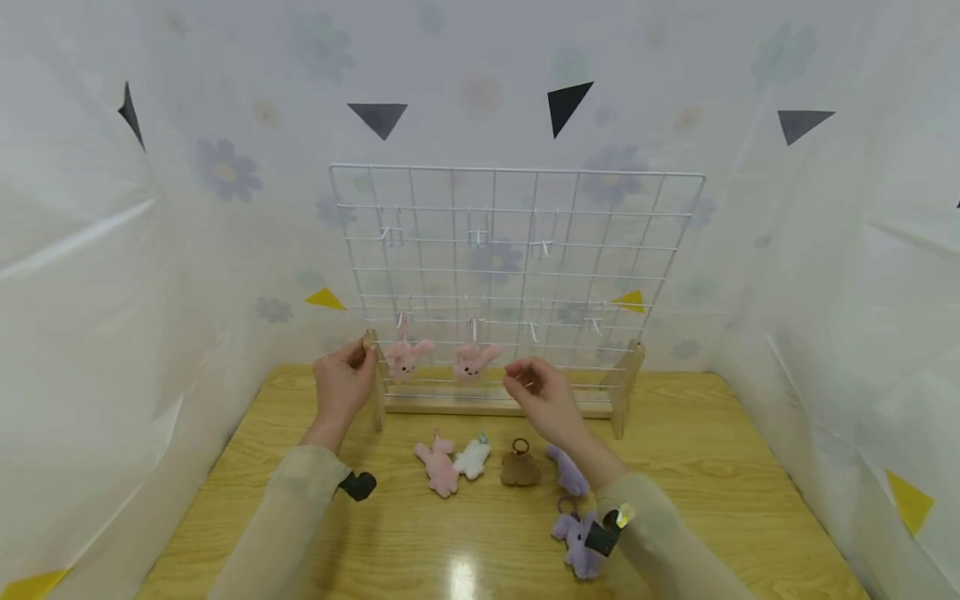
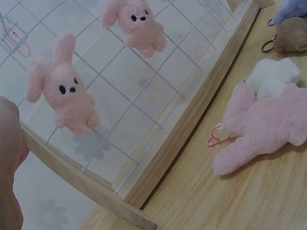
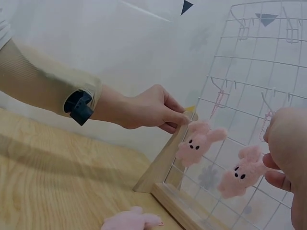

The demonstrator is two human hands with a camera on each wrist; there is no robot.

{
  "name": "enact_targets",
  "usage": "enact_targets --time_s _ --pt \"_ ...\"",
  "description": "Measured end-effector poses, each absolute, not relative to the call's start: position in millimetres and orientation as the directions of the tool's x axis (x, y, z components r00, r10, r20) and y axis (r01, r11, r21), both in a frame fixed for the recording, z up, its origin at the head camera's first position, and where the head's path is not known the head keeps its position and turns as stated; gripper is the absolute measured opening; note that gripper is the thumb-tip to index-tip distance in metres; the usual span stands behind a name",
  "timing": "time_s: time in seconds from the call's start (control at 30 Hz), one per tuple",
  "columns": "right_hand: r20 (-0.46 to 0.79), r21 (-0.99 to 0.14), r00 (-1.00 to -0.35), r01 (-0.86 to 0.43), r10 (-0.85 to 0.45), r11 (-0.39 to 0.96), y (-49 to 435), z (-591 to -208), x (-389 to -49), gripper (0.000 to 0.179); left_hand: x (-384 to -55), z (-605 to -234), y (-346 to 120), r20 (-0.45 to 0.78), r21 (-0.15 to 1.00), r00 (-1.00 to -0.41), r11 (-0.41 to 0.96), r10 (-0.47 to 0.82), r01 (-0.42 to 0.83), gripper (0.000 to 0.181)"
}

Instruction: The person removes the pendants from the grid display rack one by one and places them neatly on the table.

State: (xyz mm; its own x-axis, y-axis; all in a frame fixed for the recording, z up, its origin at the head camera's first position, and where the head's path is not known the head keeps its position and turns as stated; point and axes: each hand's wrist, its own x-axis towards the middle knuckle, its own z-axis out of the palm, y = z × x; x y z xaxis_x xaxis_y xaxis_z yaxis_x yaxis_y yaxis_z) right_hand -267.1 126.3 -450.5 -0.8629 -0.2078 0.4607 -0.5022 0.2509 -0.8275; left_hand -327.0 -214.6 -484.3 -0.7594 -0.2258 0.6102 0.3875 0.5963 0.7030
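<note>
Two pink plush bunny keychains, the left one (image 1: 403, 360) and the right one (image 1: 471, 363), hang by bead chains from lower hooks on a white wire grid rack (image 1: 517, 258). At the rack's left end, my left hand (image 1: 345, 379) pinches the top of the wooden upright (image 1: 377, 392) between thumb and fingers. My right hand (image 1: 547, 400) is just right of the second bunny, its fingers loosely bent with nothing between them. In the right wrist view, this hand (image 3: 292, 153) overlaps the edge of that bunny (image 3: 242, 175).
On the wooden table (image 1: 420, 550) lie a pink plush (image 1: 438, 467), a white plush (image 1: 472, 458), a brown plush (image 1: 521, 469) with a ring, and two purple plushes (image 1: 576, 537), partly behind my right arm. More white hooks (image 1: 477, 237) sit on the grid.
</note>
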Motion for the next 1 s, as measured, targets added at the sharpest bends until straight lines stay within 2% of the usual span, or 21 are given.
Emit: enact_targets --time_s 0.4,1.0 --pt "0.450 -0.824 -0.878 -0.479 -0.167 0.301 98 -451 -299 0.020 -327 -483 -215 0.604 0.702 -0.765 0.604 -0.226 0.376 0.024" --pt "0.388 -0.872 -0.916 -0.400 -0.098 0.282 75 -446 -314 0.028 -327 -485 -213 0.626 0.685 -0.747 0.616 -0.224 0.389 0.025"
